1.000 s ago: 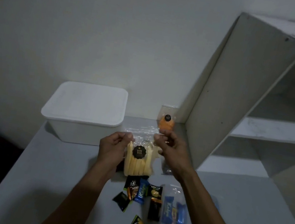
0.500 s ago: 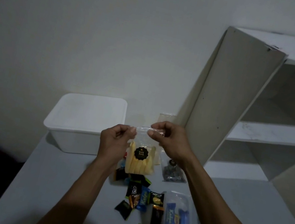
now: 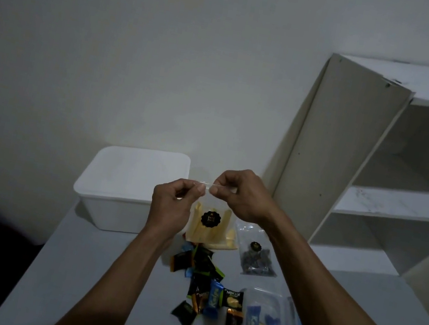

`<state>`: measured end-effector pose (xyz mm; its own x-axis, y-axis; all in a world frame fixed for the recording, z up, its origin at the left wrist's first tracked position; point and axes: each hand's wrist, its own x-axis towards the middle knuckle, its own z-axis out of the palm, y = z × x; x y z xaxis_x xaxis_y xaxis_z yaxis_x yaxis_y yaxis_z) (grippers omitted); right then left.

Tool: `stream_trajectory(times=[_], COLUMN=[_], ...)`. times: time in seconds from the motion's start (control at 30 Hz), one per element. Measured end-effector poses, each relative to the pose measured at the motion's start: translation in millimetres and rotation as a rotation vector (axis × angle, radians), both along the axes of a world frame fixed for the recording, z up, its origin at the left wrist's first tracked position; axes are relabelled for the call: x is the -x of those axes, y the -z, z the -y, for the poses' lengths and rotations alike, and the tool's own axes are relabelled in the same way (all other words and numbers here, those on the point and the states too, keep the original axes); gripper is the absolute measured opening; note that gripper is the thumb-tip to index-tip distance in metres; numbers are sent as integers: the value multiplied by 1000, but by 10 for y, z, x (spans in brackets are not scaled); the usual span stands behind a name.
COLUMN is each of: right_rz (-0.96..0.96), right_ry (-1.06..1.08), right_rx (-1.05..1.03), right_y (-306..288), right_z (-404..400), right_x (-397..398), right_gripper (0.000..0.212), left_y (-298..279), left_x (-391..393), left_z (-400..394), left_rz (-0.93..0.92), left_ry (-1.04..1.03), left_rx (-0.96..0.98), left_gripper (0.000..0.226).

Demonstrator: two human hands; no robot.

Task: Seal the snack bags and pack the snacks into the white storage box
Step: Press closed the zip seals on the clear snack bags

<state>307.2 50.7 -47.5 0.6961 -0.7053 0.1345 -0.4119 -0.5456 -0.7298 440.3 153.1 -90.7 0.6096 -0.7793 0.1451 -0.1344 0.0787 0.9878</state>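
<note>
Both hands pinch the top strip of the clear snack bag (image 3: 211, 224), left hand (image 3: 171, 206) at its 9 o'clock end, right hand (image 3: 244, 196) at 3 o'clock. The strip runs left-right between them; the closed white storage box (image 3: 121, 194) sits at 10 o'clock.

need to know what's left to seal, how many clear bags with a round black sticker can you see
2. One bag of yellow sticks is pinched at its top by both hands; one bag of dark snacks lies on the table to its right. Others may be hidden.
</note>
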Motion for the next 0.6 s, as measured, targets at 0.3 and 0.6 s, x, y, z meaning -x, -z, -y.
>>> stream_trajectory(times=[0.3,0.6], right_rz=[73,148], right_ry=[-23,44], right_rx=[-53,-83], right_y=[-50,-12], right_z=[3,30], right_x=[46,157], right_gripper=[8,12], left_y=[-69,-124], left_x=[43,164], left_z=[32,76], left_rz=[23,-34], left_ry=[-21,-72], left_rx=[14,38], left_gripper=[8,10])
